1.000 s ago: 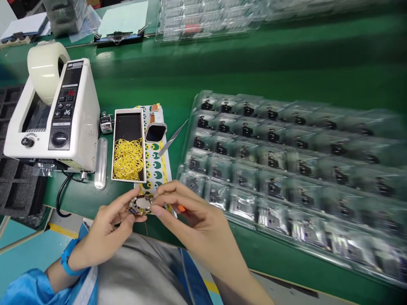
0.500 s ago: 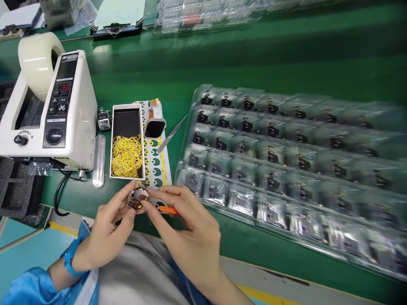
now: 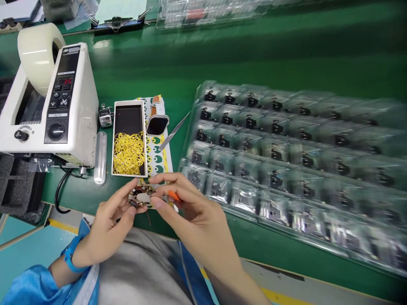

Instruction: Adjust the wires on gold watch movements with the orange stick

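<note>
Between the thumb and fingers of my left hand (image 3: 111,224) is a small ring-shaped electronic assembly (image 3: 135,199), brown and metallic, with a pale oval part (image 3: 143,198) at its middle. A thin reddish wire hangs below it. My right hand (image 3: 187,212) is closed, with thumb and fingertips at the assembly's right edge. Tucked in its fingers is a slim tool with an orange end (image 3: 174,195); the rest of the tool is mostly hidden. Just beyond the hands stands a white box (image 3: 146,148) with yellow ring-shaped pieces (image 3: 129,154).
A tape dispenser (image 3: 84,93) stands at left, beside a tally counter (image 3: 105,116) and a clear plastic strip (image 3: 100,159). Tweezers (image 3: 174,131) and a smartwatch (image 3: 157,125) lie on a patterned sheet (image 3: 159,159). A large clear tray (image 3: 235,214) of small black parts fills the right.
The assembly has turned, and its pale oval middle now faces the camera more. My right hand has shifted slightly to the right, its orange-ended tool moving with it.
</note>
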`<state>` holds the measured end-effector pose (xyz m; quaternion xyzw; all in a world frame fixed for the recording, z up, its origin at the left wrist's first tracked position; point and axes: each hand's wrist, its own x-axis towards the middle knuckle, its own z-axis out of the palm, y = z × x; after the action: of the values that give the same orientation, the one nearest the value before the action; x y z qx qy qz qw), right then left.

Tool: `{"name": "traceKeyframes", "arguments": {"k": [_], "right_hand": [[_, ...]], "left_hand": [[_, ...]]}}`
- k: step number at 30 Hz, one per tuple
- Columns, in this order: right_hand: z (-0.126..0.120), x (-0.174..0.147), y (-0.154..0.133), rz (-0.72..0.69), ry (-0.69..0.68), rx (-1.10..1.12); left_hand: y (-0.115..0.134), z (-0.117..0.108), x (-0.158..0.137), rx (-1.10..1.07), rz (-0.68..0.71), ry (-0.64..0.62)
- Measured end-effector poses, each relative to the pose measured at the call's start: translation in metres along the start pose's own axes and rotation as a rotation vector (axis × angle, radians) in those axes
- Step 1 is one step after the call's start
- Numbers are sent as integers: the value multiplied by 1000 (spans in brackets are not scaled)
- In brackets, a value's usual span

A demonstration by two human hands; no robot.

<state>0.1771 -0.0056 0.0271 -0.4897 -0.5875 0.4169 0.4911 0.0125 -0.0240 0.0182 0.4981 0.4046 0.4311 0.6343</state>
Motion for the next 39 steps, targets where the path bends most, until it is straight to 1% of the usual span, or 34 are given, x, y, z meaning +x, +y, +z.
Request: {"name": "traceKeyframes", "arguments": {"k": [4,7,11,18,21,25,30,34,39], "right_hand": [[-5,5,-3,55,-116,8],[-6,7,-4,76,-131,6],[-5,6,-3,68,-139,-11],[3,5,-2,-30,-41,-120],[6,5,-2,-60,-17,-166],[9,5,0,-85,-7,-216],[13,2,1,-140,10,-298],[17,0,1,-213,37,-369],[22,-3,4,-290,85,-412]], "left_hand": [[2,-2,-1,11,-21,17],[3,-2,-2,27,-45,29],[3,-3,-2,50,-58,26],[0,-4,-3,64,-61,29],[0,-4,-3,82,-56,29],[3,-2,-2,38,-32,44],[5,4,4,-12,4,146],[5,10,10,-94,-32,244],[5,12,13,-120,-57,301]]}}
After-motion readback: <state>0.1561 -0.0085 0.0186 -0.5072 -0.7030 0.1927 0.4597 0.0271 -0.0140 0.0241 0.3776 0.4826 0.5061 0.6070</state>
